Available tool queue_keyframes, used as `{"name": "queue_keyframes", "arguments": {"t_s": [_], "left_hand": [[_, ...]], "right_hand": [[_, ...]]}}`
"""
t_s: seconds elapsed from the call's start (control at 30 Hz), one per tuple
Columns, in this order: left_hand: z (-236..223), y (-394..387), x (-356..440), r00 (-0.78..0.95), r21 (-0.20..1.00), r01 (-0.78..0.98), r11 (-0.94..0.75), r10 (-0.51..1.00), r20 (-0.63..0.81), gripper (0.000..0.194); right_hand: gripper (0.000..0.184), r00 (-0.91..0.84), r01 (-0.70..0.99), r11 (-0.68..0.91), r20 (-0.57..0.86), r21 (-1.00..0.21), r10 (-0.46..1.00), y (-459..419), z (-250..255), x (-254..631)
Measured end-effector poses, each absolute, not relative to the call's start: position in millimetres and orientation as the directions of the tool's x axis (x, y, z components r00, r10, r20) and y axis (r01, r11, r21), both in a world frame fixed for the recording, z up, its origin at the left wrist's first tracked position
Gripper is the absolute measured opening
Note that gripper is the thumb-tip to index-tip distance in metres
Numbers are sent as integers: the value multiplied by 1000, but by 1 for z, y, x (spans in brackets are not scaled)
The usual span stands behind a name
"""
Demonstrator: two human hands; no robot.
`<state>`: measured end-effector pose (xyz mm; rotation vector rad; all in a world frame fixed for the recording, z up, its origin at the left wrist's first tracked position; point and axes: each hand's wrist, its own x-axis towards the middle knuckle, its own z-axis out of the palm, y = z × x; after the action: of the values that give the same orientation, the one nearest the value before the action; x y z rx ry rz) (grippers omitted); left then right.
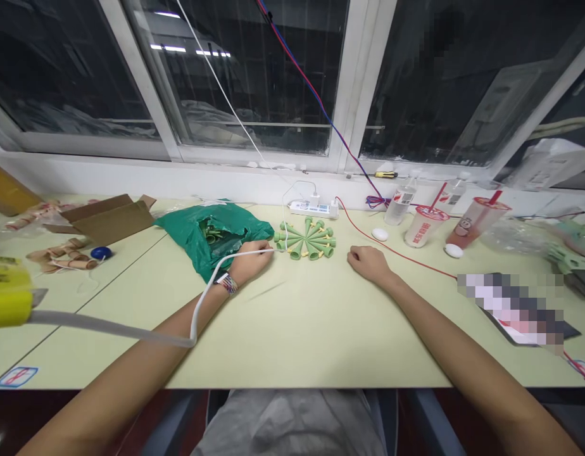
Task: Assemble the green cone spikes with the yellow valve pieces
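On the pale green tabletop (302,335), left hand (249,263) rests palm down, fingers loosely curled, holding nothing. Its fingertips sit just beside a fan of green plastic cones (304,239) with yellow tips, laid out in a ring, points inward. A white cord (252,252) lies over the back of this hand, runs down past a woven wristband (227,284), and leads along the forearm to a blurred yellow corded tool (10,294) with a metal nozzle at the near left. The other end climbs to a white power strip (314,209) by the sill. Directly left of the hand, a crumpled green plastic bag (211,231) holds green pieces. Right hand (368,265) lies relaxed and half open on the bare tabletop, empty, with a red wire (406,258) just beyond it. Farther right: two plastic cups (425,225) with red straws, plastic bottles (399,202), two white oval pieces (380,234), and a dark tablet (520,310), its surface pixelated. Far left: a cardboard box (107,218), tan paper strips (59,256), a blue round object (101,253).
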<state>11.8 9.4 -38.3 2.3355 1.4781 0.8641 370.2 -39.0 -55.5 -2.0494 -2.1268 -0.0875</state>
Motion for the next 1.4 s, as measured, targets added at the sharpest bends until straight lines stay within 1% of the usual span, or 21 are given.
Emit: {"name": "queue_keyframes", "arguments": {"t_s": [0.23,0.5,0.73,0.97,1.4], "left_hand": [[-36,8,14,363,409,772,-487,866,345,29],[-37,17,11,423,360,779,-514,854,304,33],[-42,21,9,466,283,792,-541,835,292,31],[-40,19,10,476,220,816,-535,837,271,27],[-38,12,11,530,169,793,-586,799,285,25]], "right_hand": [[32,-35,997,47,169,-66,985,-38,-53,369],[31,-29,998,39,155,-59,988,-38,-50,368],[32,-38,998,44,147,-35,988,-39,-47,366],[32,-37,998,43,143,-37,989,-38,-46,366],[32,-50,997,57,153,-44,987,-39,-50,368]]}}
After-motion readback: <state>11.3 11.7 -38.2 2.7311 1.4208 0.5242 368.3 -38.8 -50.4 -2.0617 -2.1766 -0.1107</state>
